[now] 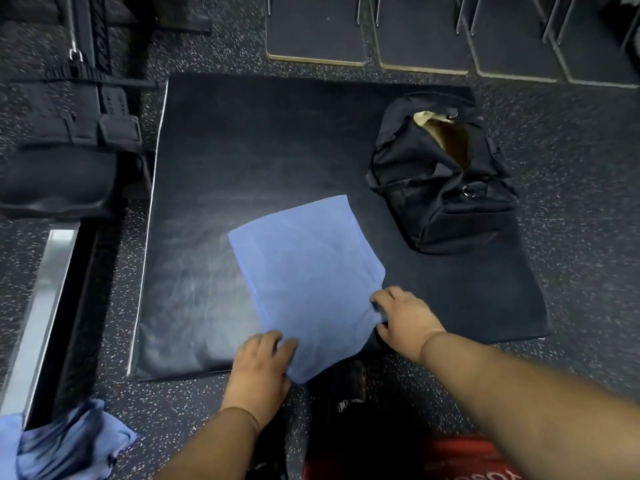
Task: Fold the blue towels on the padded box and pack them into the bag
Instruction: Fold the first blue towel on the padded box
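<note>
A blue towel (308,271) lies flat on the black padded box (214,161), folded into a long rectangle that slants from the box's middle toward its near edge. My left hand (259,367) grips the towel's near corner, which hangs over the box's front edge. My right hand (403,320) pinches the towel's right-hand near corner. A black bag (440,188) sits on the right part of the box, its top unzipped and showing a tan lining. More crumpled blue towels (65,445) lie at the bottom left on the floor.
Speckled rubber floor (571,168) surrounds the box. Black gym equipment with straps (69,133) and a metal rail (45,299) stand to the left. Chair legs on dark mats (415,36) line the far side. A red and black item (450,459) lies near my feet.
</note>
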Demonstrator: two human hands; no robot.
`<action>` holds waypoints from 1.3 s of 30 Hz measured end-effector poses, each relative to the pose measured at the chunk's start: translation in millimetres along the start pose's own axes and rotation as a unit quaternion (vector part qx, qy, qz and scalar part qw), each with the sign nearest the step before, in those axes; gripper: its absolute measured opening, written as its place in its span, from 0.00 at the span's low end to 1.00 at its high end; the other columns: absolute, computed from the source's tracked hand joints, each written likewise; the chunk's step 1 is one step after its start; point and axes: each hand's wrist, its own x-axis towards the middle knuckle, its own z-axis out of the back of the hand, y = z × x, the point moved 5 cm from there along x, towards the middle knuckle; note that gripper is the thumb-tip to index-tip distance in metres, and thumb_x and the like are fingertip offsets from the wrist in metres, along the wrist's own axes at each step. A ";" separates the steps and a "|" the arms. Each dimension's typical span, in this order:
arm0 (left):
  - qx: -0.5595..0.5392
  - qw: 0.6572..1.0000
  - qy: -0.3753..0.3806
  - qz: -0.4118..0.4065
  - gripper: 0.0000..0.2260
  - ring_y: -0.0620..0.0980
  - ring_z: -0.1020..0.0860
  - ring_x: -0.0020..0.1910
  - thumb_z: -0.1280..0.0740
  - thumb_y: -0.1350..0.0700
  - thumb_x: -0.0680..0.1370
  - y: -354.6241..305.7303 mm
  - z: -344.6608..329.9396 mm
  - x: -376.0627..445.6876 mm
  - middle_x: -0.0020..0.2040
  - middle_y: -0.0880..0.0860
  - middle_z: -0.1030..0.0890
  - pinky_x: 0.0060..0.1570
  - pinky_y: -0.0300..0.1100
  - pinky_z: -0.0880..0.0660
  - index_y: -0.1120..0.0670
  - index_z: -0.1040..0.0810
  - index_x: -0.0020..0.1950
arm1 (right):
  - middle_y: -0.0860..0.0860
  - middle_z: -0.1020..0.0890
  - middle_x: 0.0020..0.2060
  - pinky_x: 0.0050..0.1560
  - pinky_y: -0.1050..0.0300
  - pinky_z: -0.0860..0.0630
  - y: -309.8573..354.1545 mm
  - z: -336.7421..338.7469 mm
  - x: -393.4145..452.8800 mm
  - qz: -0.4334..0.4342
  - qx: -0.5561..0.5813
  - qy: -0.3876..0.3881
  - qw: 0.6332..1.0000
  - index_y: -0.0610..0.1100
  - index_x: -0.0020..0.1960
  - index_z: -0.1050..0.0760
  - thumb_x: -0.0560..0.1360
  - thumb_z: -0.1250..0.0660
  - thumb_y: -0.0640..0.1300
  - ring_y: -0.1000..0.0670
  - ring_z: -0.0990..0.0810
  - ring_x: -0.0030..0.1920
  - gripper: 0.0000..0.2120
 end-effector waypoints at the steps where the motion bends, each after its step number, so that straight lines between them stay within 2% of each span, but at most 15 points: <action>1: 0.003 1.000 -0.014 -0.002 0.27 0.59 0.24 0.48 0.24 0.59 0.57 3.7 -0.8 3.2 0.54 0.52 0.24 0.46 0.51 0.21 0.49 0.20 0.56 | 0.49 0.28 0.65 0.60 0.48 0.25 4.0 -2.4 1.9 -0.002 -0.010 -0.018 1.000 0.53 0.70 0.31 0.76 0.32 0.50 0.43 0.24 0.61 0.23; 5: 0.002 0.998 -0.059 -0.023 0.21 0.59 0.23 0.47 0.26 0.58 0.60 15.3 -10.8 4.4 0.53 0.52 0.22 0.44 0.51 0.23 0.50 0.19 0.53 | 0.47 0.34 0.73 0.59 0.45 0.24 14.5 -13.7 10.8 0.019 0.006 -0.074 0.997 0.55 0.70 0.30 0.71 0.31 0.51 0.39 0.25 0.61 0.27; 8: -0.021 0.993 -0.104 -0.056 0.21 0.60 0.21 0.53 0.26 0.53 0.64 25.0 -19.0 -3.5 0.59 0.53 0.21 0.53 0.52 0.23 0.51 0.17 0.56 | 0.48 0.35 0.78 0.61 0.43 0.25 15.1 -22.7 19.3 0.037 0.040 -0.121 0.991 0.56 0.67 0.27 0.68 0.31 0.53 0.39 0.26 0.64 0.27; 11: -0.006 0.987 -0.145 -0.073 0.24 0.60 0.23 0.58 0.24 0.50 0.65 31.7 -29.1 -8.7 0.63 0.55 0.21 0.61 0.52 0.28 0.52 0.17 0.60 | 0.48 0.31 0.76 0.59 0.44 0.27 9.6 -30.7 25.2 0.048 0.040 -0.170 0.983 0.57 0.63 0.25 0.66 0.35 0.55 0.39 0.26 0.61 0.25; 15: 0.011 0.977 -0.198 -0.081 0.29 0.62 0.23 0.58 0.21 0.52 0.62 31.7 -45.2 -10.1 0.64 0.56 0.22 0.62 0.53 0.29 0.51 0.22 0.62 | 0.48 0.27 0.71 0.56 0.44 0.28 2.0 -43.1 25.7 0.069 0.048 -0.236 0.968 0.56 0.62 0.23 0.66 0.34 0.55 0.39 0.25 0.57 0.24; 18: 0.048 0.970 -0.223 -0.090 0.28 0.63 0.22 0.57 0.23 0.46 0.63 32.4 -51.3 -10.9 0.63 0.57 0.21 0.61 0.55 0.28 0.51 0.20 0.62 | 0.48 0.28 0.73 0.60 0.43 0.30 -3.4 -52.8 26.7 0.081 0.062 -0.266 0.958 0.58 0.64 0.23 0.67 0.33 0.57 0.40 0.25 0.61 0.25; 22: 0.087 0.960 -0.247 -0.101 0.27 0.62 0.22 0.58 0.25 0.43 0.66 32.1 -54.7 -13.8 0.62 0.58 0.21 0.61 0.55 0.29 0.52 0.17 0.63 | 0.48 0.32 0.76 0.64 0.41 0.30 -8.5 -58.5 24.3 0.109 0.103 -0.312 0.938 0.61 0.66 0.23 0.68 0.33 0.61 0.42 0.25 0.66 0.26; 25: 0.114 0.952 -0.262 -0.110 0.24 0.61 0.23 0.58 0.28 0.46 0.70 26.4 -52.5 -18.4 0.63 0.58 0.22 0.61 0.55 0.27 0.52 0.17 0.64 | 0.48 0.31 0.76 0.64 0.40 0.28 -11.9 -61.8 19.9 0.142 0.116 -0.347 0.920 0.59 0.64 0.20 0.70 0.30 0.60 0.43 0.25 0.69 0.22; 27: 0.134 0.949 -0.263 -0.113 0.20 0.59 0.23 0.59 0.32 0.48 0.73 20.7 -49.7 -23.1 0.63 0.56 0.21 0.63 0.52 0.27 0.52 0.17 0.63 | 0.48 0.29 0.75 0.65 0.42 0.30 -15.0 -64.8 20.7 0.144 0.116 -0.341 0.922 0.57 0.63 0.18 0.74 0.26 0.56 0.42 0.25 0.69 0.18; 30: 0.116 0.956 -0.262 -0.063 0.12 0.57 0.19 0.54 0.37 0.48 0.78 6.5 -34.5 -35.1 0.62 0.50 0.20 0.54 0.49 0.21 0.47 0.18 0.58 | 0.49 0.28 0.74 0.65 0.44 0.33 -13.6 -60.6 12.6 0.146 0.108 -0.327 0.928 0.54 0.62 0.16 0.79 0.29 0.53 0.40 0.26 0.68 0.12; 32: 0.112 0.955 -0.273 -0.008 0.09 0.57 0.18 0.50 0.36 0.50 0.80 -7.5 -21.8 -43.8 0.61 0.47 0.20 0.47 0.48 0.20 0.46 0.18 0.57 | 0.50 0.27 0.72 0.64 0.46 0.31 -11.7 -56.6 2.5 0.150 0.080 -0.321 0.932 0.53 0.62 0.17 0.82 0.32 0.53 0.41 0.25 0.66 0.12; 36: 0.092 0.950 -0.276 0.115 0.09 0.51 0.18 0.52 0.32 0.52 0.82 -24.2 -2.5 -60.7 0.62 0.44 0.22 0.48 0.44 0.24 0.45 0.16 0.59 | 0.52 0.27 0.70 0.65 0.45 0.30 -7.2 -41.5 -25.8 0.158 0.121 -0.342 0.918 0.52 0.63 0.19 0.82 0.34 0.54 0.43 0.25 0.65 0.12; 39: 0.081 0.957 -0.206 0.185 0.11 0.52 0.19 0.53 0.36 0.51 0.82 -23.4 -11.1 -69.2 0.59 0.45 0.24 0.48 0.42 0.29 0.43 0.16 0.61 | 0.53 0.26 0.70 0.66 0.46 0.30 -4.2 -45.7 -38.9 0.159 0.121 -0.321 0.926 0.53 0.64 0.19 0.82 0.35 0.55 0.44 0.26 0.66 0.14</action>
